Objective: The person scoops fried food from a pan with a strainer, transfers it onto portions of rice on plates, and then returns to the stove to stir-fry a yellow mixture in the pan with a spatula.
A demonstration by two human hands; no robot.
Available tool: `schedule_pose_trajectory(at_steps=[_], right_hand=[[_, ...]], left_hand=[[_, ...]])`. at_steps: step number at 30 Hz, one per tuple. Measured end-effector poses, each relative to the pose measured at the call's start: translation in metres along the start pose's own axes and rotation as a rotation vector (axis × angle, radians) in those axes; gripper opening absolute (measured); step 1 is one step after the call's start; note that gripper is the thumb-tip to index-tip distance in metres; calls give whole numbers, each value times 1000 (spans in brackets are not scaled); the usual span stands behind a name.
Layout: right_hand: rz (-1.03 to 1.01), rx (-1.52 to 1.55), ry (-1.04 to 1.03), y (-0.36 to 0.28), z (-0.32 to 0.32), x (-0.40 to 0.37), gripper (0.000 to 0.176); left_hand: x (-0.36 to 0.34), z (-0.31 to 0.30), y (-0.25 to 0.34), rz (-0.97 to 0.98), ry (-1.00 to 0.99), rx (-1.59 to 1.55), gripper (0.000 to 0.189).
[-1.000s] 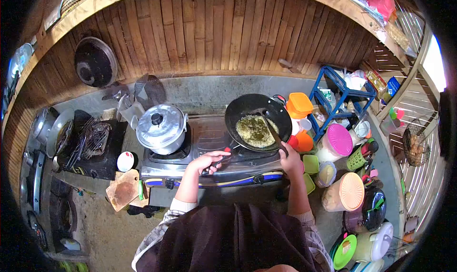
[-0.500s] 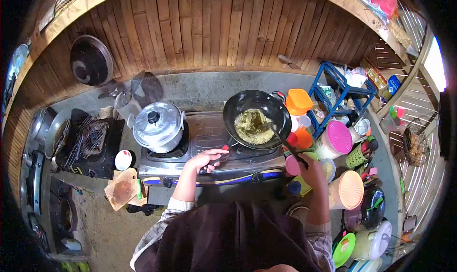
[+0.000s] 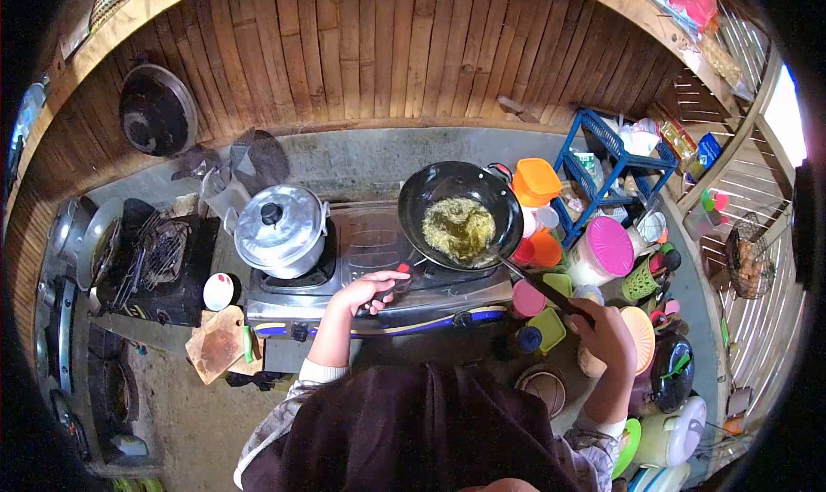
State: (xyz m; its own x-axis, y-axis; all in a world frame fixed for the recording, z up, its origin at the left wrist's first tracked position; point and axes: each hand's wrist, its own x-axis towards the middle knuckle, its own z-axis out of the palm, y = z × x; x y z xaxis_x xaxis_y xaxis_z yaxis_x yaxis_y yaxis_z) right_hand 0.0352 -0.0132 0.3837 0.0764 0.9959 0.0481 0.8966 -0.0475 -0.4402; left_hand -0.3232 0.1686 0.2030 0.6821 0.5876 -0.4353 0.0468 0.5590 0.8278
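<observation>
A black wok (image 3: 418, 194) sits on the right burner of the steel gas stove (image 3: 370, 234). Bubbling yellowish oil (image 3: 456, 227) fills its bottom, with pale froth around it. My left hand (image 3: 366, 292) is closed round the wok's black handle (image 3: 380, 298), near its red part. In my right hand (image 3: 609, 333) is the long dark handle of a spatula (image 3: 551, 292). The spatula reaches over the wok's front right rim, and its end dips toward the oil; the blade's shape is hidden. A lidded aluminium pot (image 3: 277, 232) stands on the left burner.
Plastic tubs, including an orange container (image 3: 537, 182) and a pink-lidded jar (image 3: 609, 247), crowd the wok's right side. Behind them rises a blue rack (image 3: 602, 169). To the left are a white cup (image 3: 218, 292), a cutting board (image 3: 215, 346) and a green-handled knife (image 3: 248, 344).
My right hand has swung right and down toward me, drawing the spatula back toward the wok's near right rim. The froth has shifted, showing more clear oil. My left hand keeps its grip.
</observation>
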Motion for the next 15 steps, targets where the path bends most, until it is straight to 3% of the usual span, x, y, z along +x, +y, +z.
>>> schedule_pose_trajectory(at_steps=[10, 15], right_hand=[[119, -88, -6, -15, -21, -8, 24], [-18, -29, 60, 7, 10, 1, 28]], left_hand=[[0, -1, -1, 5, -9, -2, 34], [3, -3, -5, 12, -6, 0, 34]])
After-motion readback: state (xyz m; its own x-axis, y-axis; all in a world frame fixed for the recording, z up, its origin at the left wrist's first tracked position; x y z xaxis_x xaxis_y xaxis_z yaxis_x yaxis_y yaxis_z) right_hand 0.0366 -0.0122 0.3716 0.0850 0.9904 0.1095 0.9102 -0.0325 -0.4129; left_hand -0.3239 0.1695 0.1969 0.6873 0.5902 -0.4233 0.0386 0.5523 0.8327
